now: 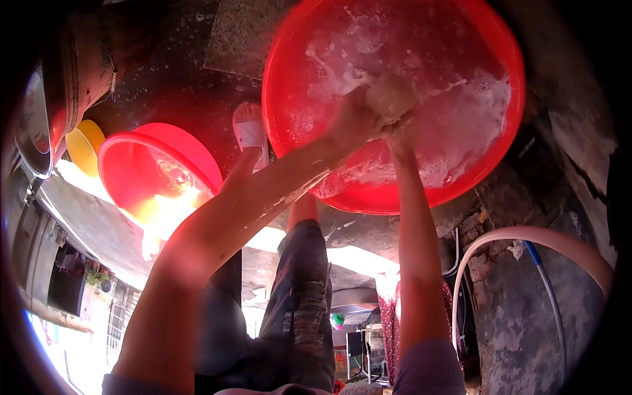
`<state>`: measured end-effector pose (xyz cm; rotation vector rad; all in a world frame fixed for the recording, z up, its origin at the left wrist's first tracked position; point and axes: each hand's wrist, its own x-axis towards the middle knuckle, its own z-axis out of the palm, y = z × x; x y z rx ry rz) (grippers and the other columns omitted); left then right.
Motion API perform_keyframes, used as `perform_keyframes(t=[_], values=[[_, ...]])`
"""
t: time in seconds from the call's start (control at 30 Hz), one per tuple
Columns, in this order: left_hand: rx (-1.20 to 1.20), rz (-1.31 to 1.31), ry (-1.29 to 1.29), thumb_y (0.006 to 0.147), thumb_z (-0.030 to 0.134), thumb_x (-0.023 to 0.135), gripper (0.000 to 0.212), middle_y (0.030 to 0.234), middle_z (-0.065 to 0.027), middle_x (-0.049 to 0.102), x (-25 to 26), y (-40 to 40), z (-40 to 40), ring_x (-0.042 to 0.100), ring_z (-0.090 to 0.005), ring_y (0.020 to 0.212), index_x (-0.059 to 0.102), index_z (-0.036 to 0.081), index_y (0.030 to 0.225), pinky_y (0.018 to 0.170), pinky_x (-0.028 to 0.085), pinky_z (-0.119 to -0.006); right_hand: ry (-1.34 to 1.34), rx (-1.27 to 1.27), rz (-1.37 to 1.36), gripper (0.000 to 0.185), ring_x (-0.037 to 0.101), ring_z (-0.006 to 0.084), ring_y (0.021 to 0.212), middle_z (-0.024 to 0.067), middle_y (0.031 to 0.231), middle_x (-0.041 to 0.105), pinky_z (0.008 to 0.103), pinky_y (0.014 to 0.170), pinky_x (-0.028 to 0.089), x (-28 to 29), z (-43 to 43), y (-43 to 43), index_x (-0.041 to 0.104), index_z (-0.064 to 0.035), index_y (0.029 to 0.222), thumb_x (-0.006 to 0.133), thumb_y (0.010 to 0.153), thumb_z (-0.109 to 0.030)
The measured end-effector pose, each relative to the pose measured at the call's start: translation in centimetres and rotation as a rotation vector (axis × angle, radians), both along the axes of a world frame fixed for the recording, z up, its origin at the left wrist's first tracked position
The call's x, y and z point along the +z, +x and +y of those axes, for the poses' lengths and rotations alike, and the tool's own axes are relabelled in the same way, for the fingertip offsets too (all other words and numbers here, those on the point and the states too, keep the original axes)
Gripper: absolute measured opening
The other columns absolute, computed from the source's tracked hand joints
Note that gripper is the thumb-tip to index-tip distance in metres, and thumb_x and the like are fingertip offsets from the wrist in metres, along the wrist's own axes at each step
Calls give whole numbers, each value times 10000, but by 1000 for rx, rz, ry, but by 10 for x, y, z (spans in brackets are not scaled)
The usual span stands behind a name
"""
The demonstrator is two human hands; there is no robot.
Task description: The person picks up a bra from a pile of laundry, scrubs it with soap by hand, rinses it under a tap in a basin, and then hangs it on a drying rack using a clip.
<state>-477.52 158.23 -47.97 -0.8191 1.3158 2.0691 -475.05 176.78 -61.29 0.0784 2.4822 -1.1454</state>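
Both of my hands meet over a large red plastic basin that holds soapy, foamy water. My left hand grips a pale, wet, rounded object from its left side; it may be bunched cloth, but blur hides what it is. Below and to the right of that object, my right hand is bent against it, its fingers partly hidden by foam and blur. Wet suds streak my left forearm.
Left of my sandalled foot stand tilted red basins and a yellow basin. A pale thick hose and a thinner hose run along the wall at the right. A flat slab lies beyond the foot.
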Motion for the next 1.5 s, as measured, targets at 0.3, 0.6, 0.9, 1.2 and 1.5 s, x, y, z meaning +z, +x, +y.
perform_keyframes(t=[0.3, 0.6, 0.9, 1.2, 1.5], values=[[41, -72, -64, 792, 271, 577, 519, 965, -144, 541, -95, 5, -24, 529, -250, 901, 365, 74, 1223, 771, 439, -356, 545, 429, 396, 465, 532, 316, 875, 169, 954, 549, 438, 778, 412, 19, -30, -14, 504, -20, 1006, 600, 743, -391], [241, -263, 154, 825, 210, 505, 423, 861, -132, 558, -82, -3, -12, 561, -189, 766, 406, 33, 1196, 537, 451, -291, -34, 356, 188, 138, 538, 211, 615, 122, 762, 553, 282, 531, 446, 143, -114, -2, 533, -44, 911, 565, 802, -122], [289, -111, 269, 850, 244, 429, 304, 1015, -96, 537, -27, 8, -15, 547, -203, 902, 502, 27, 1050, 735, 461, -299, 69, 307, 412, 198, 552, 251, 539, 90, 616, 556, 333, 465, 427, 58, -66, -76, 551, -47, 702, 590, 739, -238], [-58, -260, -84, 811, 446, 462, 742, 1387, -65, 221, -31, 18, -51, 204, -235, 1278, 98, 127, 1374, 990, 217, -473, 418, 296, 168, 271, 534, 323, 782, 168, 914, 550, 382, 642, 433, -12, -61, -48, 519, -70, 1035, 523, 796, -197], [259, -353, 788, 761, 636, 430, 921, 1411, -154, 123, 39, 32, -12, 219, -342, 1266, 0, 102, 1376, 1010, 160, -501, -53, -140, -217, 415, 451, 326, 932, 194, 1062, 466, 374, 780, 384, 154, -57, -63, 438, -104, 1180, 492, 776, -27]])
